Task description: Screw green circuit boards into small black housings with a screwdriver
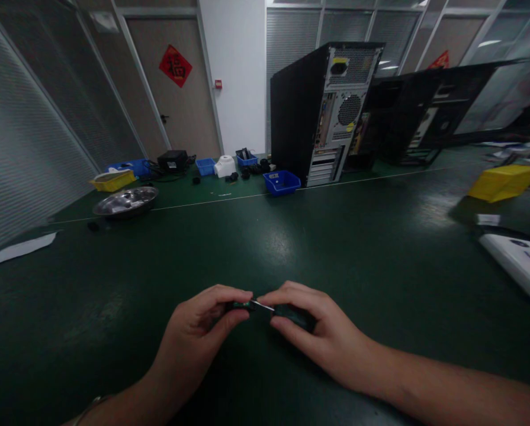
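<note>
My left hand (pixel 206 322) pinches a small dark piece with green on it (pixel 241 305), perhaps a circuit board, between thumb and fingers. Most of that piece is hidden by the fingers. My right hand (pixel 318 322) is closed around the dark handle of a small screwdriver (pixel 265 307). Its thin metal shaft points left and meets the edge of the piece in my left hand. Whether the tip touches a screw is too small to tell. Both hands are close together above the green tabletop (pixel 229 248).
A blue bin (pixel 282 183) stands before a black computer tower (pixel 298 112). Far left are a metal bowl (pixel 126 202), a yellow tray (pixel 113 180) and a white sheet (pixel 22 248). At right lie a yellow bin (pixel 504 182) and a white object with dark markings (pixel 520 260).
</note>
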`<state>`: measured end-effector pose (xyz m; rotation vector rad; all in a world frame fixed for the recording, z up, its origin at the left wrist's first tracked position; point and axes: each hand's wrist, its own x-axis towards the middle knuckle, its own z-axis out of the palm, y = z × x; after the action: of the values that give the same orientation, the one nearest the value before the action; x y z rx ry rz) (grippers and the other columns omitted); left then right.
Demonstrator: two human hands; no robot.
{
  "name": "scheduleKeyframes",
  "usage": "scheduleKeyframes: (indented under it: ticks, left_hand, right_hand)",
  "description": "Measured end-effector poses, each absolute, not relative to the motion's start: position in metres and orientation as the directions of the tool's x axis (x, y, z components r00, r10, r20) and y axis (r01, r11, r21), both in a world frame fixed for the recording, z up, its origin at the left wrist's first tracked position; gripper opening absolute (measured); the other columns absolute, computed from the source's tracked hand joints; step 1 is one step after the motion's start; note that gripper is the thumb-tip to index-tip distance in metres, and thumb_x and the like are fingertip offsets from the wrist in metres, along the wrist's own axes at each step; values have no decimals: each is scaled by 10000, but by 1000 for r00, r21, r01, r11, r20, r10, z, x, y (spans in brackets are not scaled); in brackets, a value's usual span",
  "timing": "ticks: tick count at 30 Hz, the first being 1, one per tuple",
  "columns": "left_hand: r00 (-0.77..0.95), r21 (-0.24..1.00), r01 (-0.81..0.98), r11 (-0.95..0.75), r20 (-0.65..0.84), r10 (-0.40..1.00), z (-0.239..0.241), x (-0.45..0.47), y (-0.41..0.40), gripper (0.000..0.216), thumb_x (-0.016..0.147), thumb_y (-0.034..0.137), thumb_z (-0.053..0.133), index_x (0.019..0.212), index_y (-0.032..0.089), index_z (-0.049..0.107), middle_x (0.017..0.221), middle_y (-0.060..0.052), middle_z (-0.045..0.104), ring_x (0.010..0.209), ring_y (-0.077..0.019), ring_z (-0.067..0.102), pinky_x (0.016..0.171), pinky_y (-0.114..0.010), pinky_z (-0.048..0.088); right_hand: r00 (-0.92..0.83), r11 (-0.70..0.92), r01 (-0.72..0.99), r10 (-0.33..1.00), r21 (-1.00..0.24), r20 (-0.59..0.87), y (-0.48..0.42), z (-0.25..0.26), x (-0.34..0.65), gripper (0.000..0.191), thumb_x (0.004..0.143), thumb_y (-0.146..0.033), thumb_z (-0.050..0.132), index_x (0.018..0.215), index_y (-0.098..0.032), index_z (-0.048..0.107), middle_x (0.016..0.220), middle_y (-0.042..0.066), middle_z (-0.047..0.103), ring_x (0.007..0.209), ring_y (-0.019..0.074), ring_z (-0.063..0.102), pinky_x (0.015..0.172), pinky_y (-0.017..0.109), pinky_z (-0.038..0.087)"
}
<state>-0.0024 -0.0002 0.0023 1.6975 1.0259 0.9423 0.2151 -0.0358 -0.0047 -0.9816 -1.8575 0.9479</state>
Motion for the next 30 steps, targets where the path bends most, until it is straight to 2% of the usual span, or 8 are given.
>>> scheduleKeyframes:
  ticks: [2, 9, 15, 17, 19, 23, 26, 30]
  left_hand:
    - [370, 950, 219, -222, 130, 920, 3, -2, -1, 147, 792, 149, 705, 907, 222, 759, 946, -30, 775, 911, -218, 721, 817, -294, 585]
    - [414, 1000, 28, 11, -22, 910, 2, 2, -1, 155, 755, 121, 728, 901, 168, 722, 795, -15, 767, 730, -173, 721, 723, -266, 588]
    - [433, 993, 117, -6, -46, 900, 4, -5, 5, 125, 816, 139, 688, 934, 170, 712, 854, -30, 758, 780, -182, 717, 743, -282, 583]
    - [457, 974, 209, -84, -21, 889, 5, -7, 5, 117, 843, 152, 671, 945, 189, 715, 893, -30, 756, 845, -193, 714, 778, -289, 575]
    - [530, 912, 315, -262, 60, 846, 3, -9, 5, 137, 867, 153, 654, 970, 213, 720, 952, -28, 752, 919, -198, 700, 830, -300, 556]
    - [701, 676, 375, -635, 242, 671, -7, -11, 5, 225, 890, 95, 606, 1045, 230, 698, 1022, -28, 734, 958, -198, 668, 856, -323, 536]
    - [760, 560, 379, -736, 265, 593, -12, -12, 5, 361, 893, 44, 571, 1173, 262, 635, 1072, -27, 716, 968, -203, 651, 853, -349, 532]
    - [824, 485, 395, -780, 188, 535, -9, -15, 0, 623, 832, 83, 679, 1371, 311, 465, 1150, -45, 687, 1006, -249, 633, 868, -414, 526]
  right_hand:
    - [-363, 408, 269, 882, -872, 301, -36, -5, 215, 287, 928, -139, 590, 1188, -235, 666, 995, 50, 673, 920, 181, 635, 805, 300, 488]
    - [-391, 454, 258, 856, -853, 338, -36, -4, 215, 310, 921, -103, 587, 1202, -210, 664, 992, 58, 668, 917, 170, 629, 810, 292, 486]
    - [-396, 461, 282, 855, -842, 335, -36, 0, 219, 294, 924, -112, 581, 1192, -196, 668, 996, 70, 672, 918, 181, 633, 810, 307, 491]
    - [-381, 462, 295, 859, -836, 341, -36, 0, 221, 289, 922, -113, 580, 1185, -193, 672, 992, 69, 673, 920, 183, 634, 811, 310, 494]
    - [-359, 456, 306, 868, -835, 343, -34, -1, 223, 282, 924, -121, 581, 1183, -189, 670, 1001, 70, 674, 930, 186, 635, 820, 313, 496]
    - [-340, 450, 322, 876, -833, 342, -32, -4, 224, 274, 928, -133, 585, 1182, -195, 667, 1015, 62, 680, 942, 182, 637, 830, 309, 495]
    - [-337, 462, 320, 871, -827, 357, -32, -5, 224, 273, 929, -128, 586, 1178, -199, 669, 1009, 54, 686, 937, 175, 640, 825, 300, 495]
    - [-333, 462, 304, 871, -833, 362, -32, -5, 225, 270, 933, -138, 588, 1188, -187, 666, 1020, 60, 687, 945, 174, 644, 833, 296, 501]
